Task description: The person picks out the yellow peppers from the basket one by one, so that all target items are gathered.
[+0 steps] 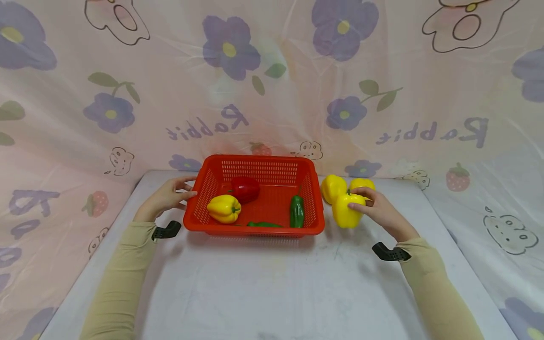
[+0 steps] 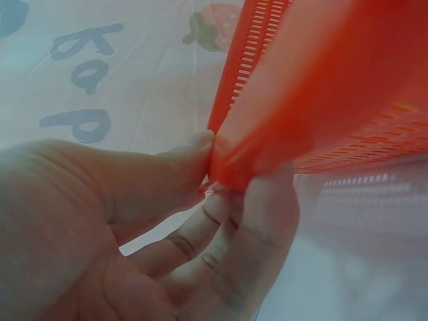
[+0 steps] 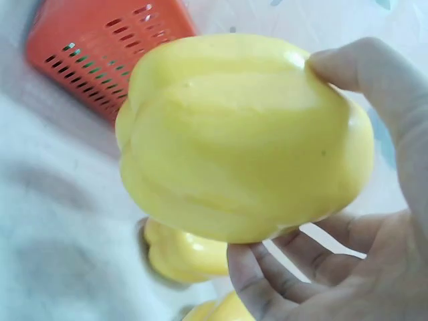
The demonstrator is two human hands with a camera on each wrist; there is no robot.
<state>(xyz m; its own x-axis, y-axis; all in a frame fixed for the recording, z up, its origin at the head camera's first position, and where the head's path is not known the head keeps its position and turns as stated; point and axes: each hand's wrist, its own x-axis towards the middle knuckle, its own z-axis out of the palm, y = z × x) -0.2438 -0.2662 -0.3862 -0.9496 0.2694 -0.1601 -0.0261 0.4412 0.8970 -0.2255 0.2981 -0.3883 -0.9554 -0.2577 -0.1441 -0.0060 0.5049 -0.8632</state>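
My left hand point(image 1: 169, 197) pinches the left rim of a red plastic basket point(image 2: 234, 150) between thumb and fingers. Inside the basket point(image 1: 255, 231) are a red bell pepper point(image 1: 245, 189), a yellow bell pepper point(image 1: 224, 209) and a green pepper point(image 1: 297, 211). Another green piece point(image 1: 264, 225) lies low along the front wall, partly hidden by the rim. To the right of the basket, my right hand point(image 1: 376, 208) grips a yellow bell pepper point(image 3: 241, 140), thumb on one side and fingertips on the other. Its stem points up in the head view.
Two more yellow bell peppers, one nearer the basket point(image 1: 332, 188) and one farther right point(image 1: 362, 183), rest on the white table point(image 1: 272, 288) behind the held one. A patterned curtain point(image 1: 280, 94) hangs along the back and sides. Black wrist mounts point(image 1: 391, 252) sit on both sleeves.
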